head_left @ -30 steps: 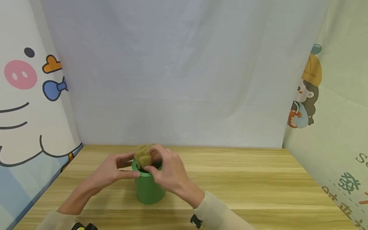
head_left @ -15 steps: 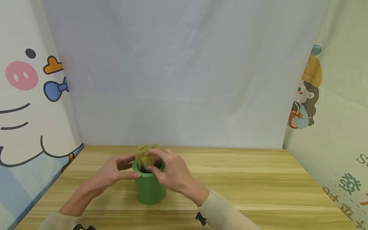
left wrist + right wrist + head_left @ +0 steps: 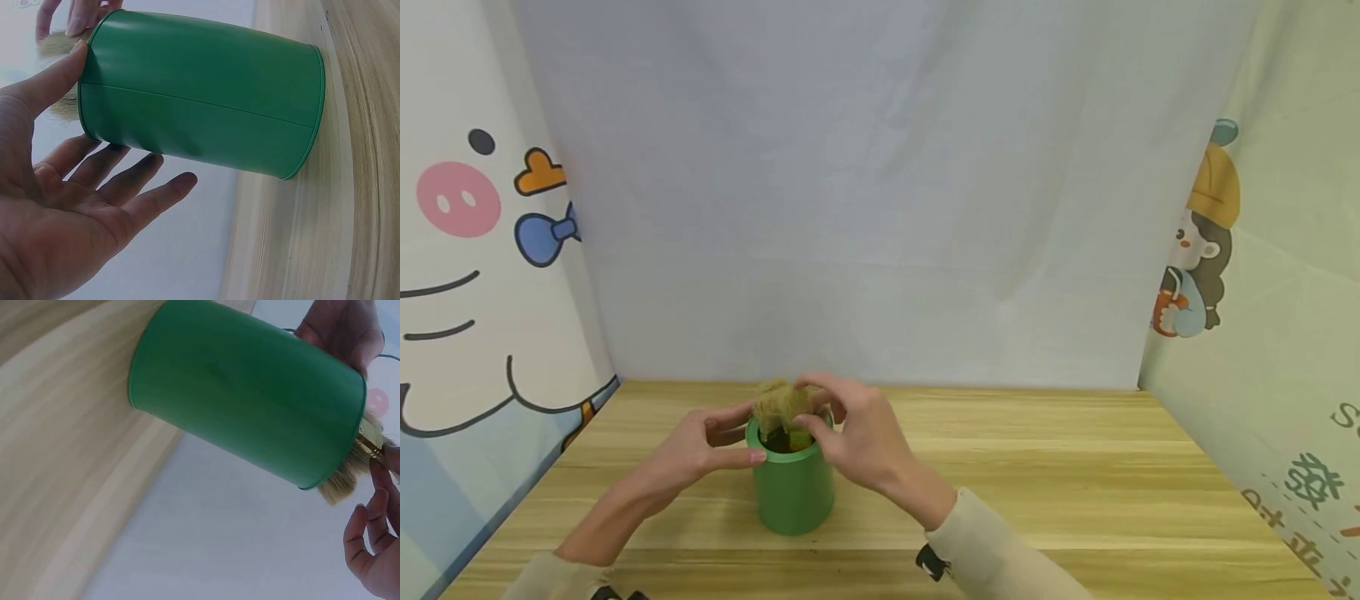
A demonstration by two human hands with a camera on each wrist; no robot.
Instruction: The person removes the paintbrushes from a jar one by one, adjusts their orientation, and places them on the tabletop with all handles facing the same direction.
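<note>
A green cylindrical canister stands upright on the table. Bristle tufts of several brushes poke out of its mouth; what lies deeper is mostly hidden. My left hand holds the canister near its rim, thumb on the front edge and fingers along the far side, as the left wrist view also has it. At the mouth's right side my right hand pinches a paintbrush by its brass ferrule, its other fingers loosely bent. The bristles spread beside the rim in the right wrist view.
The wood-grain table stretches away to the right of the canister. A pale grey cloth hangs along the table's back edge. Printed cartoon sheets flank it, with a pig on the left and a figure in a yellow hat on the right.
My right hand has shifted a little to the right over the mouth, baring more of the dark opening and a small yellow-green and orange patch inside. The left hand keeps its hold on the canister.
</note>
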